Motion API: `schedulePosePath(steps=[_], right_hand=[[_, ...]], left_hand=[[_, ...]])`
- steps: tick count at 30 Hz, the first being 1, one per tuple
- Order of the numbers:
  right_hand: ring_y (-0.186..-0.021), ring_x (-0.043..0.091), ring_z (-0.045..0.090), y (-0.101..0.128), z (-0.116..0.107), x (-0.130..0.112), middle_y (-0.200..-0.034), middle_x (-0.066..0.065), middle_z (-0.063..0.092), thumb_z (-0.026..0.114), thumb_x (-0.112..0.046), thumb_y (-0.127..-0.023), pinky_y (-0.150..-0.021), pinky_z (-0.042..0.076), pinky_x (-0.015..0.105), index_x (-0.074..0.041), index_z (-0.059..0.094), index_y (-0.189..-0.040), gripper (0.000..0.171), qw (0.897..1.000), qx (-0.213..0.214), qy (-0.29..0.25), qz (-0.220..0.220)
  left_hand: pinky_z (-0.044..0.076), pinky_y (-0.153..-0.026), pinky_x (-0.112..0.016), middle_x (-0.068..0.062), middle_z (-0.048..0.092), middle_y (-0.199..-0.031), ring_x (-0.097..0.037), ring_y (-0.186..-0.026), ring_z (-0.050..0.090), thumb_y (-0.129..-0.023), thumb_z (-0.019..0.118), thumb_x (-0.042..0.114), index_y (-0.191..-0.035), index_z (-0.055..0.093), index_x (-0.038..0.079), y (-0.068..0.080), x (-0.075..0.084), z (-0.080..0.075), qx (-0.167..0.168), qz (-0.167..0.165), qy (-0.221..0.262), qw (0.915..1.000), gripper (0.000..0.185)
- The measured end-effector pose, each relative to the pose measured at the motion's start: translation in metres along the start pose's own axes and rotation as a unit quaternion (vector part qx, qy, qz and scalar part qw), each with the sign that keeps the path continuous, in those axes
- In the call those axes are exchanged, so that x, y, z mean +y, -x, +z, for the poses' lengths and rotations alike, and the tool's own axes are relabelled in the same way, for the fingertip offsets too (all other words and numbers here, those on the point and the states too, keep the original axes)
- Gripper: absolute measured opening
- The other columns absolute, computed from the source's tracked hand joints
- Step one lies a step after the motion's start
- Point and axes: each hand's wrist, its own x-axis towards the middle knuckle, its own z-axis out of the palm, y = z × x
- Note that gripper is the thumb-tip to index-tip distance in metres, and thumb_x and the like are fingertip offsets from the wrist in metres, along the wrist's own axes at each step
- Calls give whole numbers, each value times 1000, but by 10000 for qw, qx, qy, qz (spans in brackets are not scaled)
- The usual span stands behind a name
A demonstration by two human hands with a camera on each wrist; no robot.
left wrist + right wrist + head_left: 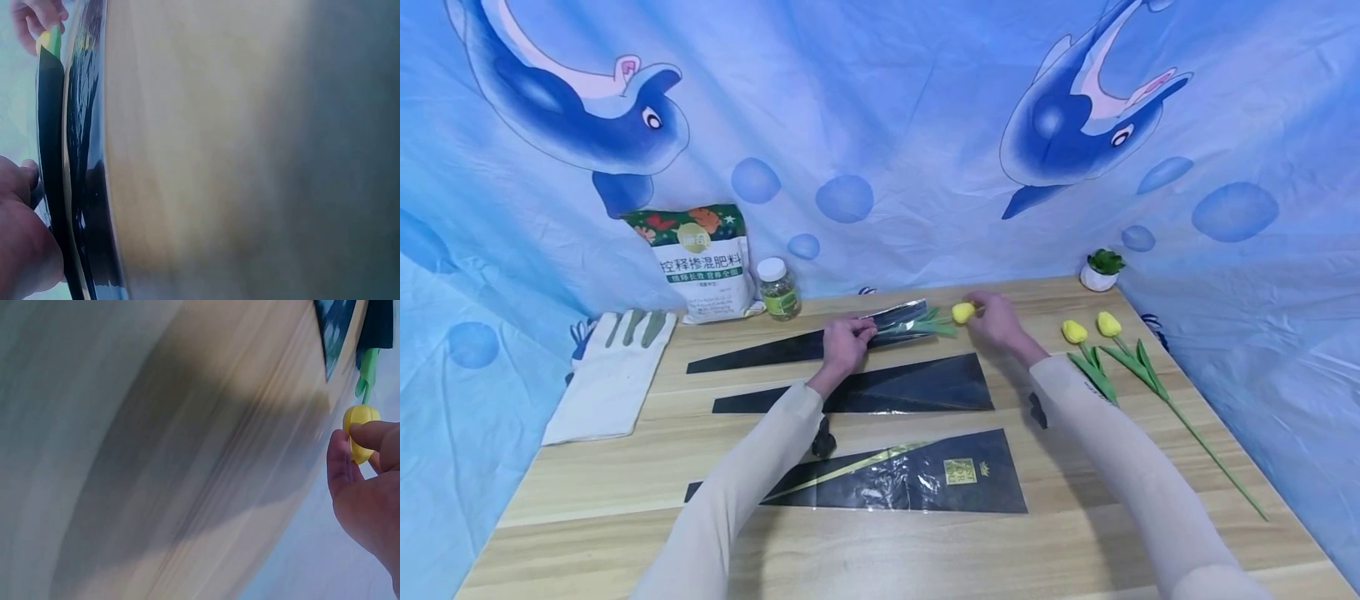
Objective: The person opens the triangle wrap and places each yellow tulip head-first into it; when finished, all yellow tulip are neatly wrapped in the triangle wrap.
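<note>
At the back of the table a black flower sleeve [775,351] with a clear front lies slanted, its wide mouth to the right. My left hand [844,342] pinches this sleeve near its middle. Out of the mouth come the green leaves [938,325] of a yellow tulip, its stem running inside the sleeve. My right hand [998,320] holds the tulip's yellow bloom [357,414] between thumb and fingers. In the left wrist view the sleeve [52,125] stands edge-on beside the left hand [28,231].
Two more black sleeves [925,385] [917,492] lie nearer the front. Two yellow tulips [1074,332] [1108,324] rest at the right. White gloves [606,392], a fertilizer bag [711,287], a lidded jar [780,296] and a small potted plant [1100,277] stand or lie around the edges.
</note>
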Motion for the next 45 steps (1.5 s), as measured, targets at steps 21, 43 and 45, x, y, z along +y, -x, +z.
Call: schedulePosePath(steps=[21, 43, 45], right_hand=[[-110, 39, 62, -6, 25, -22, -129, 29, 54, 42, 22, -86, -90, 55, 35, 9, 43, -142, 58, 9659, -603, -2306, 1012], [-115, 37, 60, -13, 34, -40, -127, 24, 61, 56, -9, -98, -108, 41, 48, 6, 23, -151, 65, 9592, -889, -2350, 1294], [-116, 37, 60, -15, 35, -41, -129, 25, 60, 55, -7, -97, -108, 41, 46, 7, 21, -152, 66, 9559, -857, -2468, 1345]], left_hand=[[52, -95, -41, -9, 74, -109, -27, -110, 66, -91, 75, 13, -104, 79, 6, 2, 3, -1, -8, -16, 127, 9999, 16], [53, -94, -41, -9, 74, -110, -27, -110, 67, -91, 76, 13, -106, 79, 7, 2, 4, 2, 67, 54, 15, 10000, 16], [54, -92, -41, -9, 74, -109, -26, -108, 67, -91, 76, 13, -106, 79, 7, 2, 5, 3, 79, 47, 41, 9999, 16]])
